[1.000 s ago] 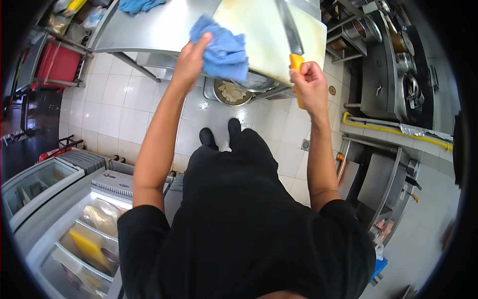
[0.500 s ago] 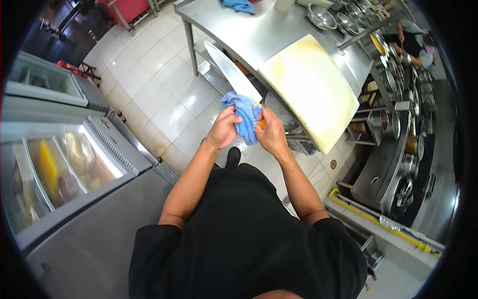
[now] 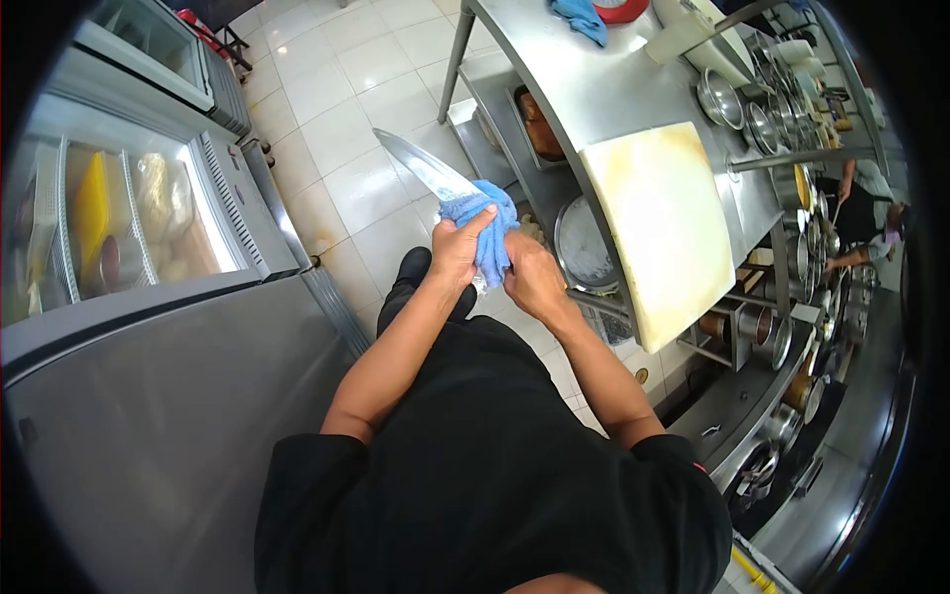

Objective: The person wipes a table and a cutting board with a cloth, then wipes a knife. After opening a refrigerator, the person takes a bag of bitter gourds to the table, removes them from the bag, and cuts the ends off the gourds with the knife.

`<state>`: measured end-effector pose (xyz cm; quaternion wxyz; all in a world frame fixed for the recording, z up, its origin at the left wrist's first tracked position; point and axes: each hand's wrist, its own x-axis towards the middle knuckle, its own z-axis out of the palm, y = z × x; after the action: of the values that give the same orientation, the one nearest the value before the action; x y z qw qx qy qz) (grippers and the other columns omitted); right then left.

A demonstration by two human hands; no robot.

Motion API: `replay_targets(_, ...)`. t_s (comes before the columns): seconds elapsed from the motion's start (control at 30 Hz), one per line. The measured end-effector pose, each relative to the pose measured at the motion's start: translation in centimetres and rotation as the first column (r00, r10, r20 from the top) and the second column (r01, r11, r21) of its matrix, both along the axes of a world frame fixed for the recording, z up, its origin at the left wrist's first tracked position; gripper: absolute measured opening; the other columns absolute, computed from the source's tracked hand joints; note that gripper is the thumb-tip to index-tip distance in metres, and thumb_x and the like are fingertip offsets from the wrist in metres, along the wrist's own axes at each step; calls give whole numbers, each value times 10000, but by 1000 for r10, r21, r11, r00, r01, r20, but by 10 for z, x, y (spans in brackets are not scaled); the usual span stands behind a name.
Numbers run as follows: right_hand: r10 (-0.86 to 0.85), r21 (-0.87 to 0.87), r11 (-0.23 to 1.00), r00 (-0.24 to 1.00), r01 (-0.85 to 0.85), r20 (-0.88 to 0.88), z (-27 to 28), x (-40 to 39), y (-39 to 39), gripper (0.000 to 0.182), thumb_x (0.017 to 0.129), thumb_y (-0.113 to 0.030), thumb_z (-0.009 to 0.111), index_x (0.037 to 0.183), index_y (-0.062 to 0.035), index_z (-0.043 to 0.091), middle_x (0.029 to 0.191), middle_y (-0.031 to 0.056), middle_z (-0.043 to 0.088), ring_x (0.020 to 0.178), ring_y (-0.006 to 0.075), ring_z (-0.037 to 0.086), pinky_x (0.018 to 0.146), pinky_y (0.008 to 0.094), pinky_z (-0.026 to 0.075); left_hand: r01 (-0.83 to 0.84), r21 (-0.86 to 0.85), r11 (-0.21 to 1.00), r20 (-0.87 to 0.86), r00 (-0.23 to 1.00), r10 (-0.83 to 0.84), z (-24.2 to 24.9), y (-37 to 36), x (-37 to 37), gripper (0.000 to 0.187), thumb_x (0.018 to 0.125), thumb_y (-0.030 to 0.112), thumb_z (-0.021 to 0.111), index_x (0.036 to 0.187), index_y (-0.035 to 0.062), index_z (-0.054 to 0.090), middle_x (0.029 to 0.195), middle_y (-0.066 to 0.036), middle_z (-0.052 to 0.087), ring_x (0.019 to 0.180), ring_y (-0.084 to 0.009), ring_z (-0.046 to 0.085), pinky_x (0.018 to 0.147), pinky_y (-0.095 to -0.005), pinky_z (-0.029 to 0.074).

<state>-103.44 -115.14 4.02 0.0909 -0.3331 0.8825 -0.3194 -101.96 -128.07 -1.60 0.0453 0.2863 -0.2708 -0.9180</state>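
Observation:
A large kitchen knife (image 3: 424,163) points up and to the left in front of me, its broad blade bare toward the tip. A blue cloth (image 3: 492,210) is wrapped around the blade's lower part. My left hand (image 3: 458,249) grips this cloth, with the thumb pressed on top. At the handle end, my right hand (image 3: 535,271) is closed around the knife; the handle itself is hidden by the fingers and cloth. Both hands are close together in front of my body, above the floor.
To the right, a white cutting board (image 3: 661,228) lies on a steel table (image 3: 584,94) with shelves below. Metal bowls (image 3: 720,99) stand farther along it. A glass-topped fridge (image 3: 178,366) is at my left. Another person (image 3: 861,213) works at the far right.
My body has turned and shifted, so the table and board appear lower and further right. The cloth now covers more near the handle, and the yellow handle is no longer visible.

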Motion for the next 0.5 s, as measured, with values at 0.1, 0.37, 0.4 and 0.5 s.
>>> replay_targets(0.1,20,72,997,999,-23,42,12,0,1,140,723,53,589,801,-3,487,836,198,561,825,425,562,708,492,447,-69,-29,997,49,996,70,-1,-10,-6,304,811,59,732,1071,-9,592,983,-92,657,845,-192,663,743,-326,551)
replay_targets(0.37,18,53,998,999,-19,27,41,14,57,159,810,-73,650,807,-10,505,854,173,581,802,376,580,688,464,464,-156,-186,970,98,979,177,-10,-81,-33,365,792,114,770,1090,-5,597,1022,-92,660,917,-196,650,832,-343,526)
replay_targets(0.4,-22,62,998,1000,21,7,51,17,70,159,810,-73,650,807,-10,505,854,173,581,802,376,580,688,464,464,-133,-198,971,77,986,150,-12,-89,-38,375,793,125,772,1096,-8,596,1022,-92,660,918,-199,651,827,-344,527)
replay_targets(0.5,-149,75,986,989,151,-20,80,28,112,191,806,-95,666,766,-16,497,813,146,585,752,351,581,665,421,478,-130,-227,965,0,991,134,-6,-103,-60,364,813,155,757,1094,-12,597,1022,-101,660,910,-201,652,813,-343,532)
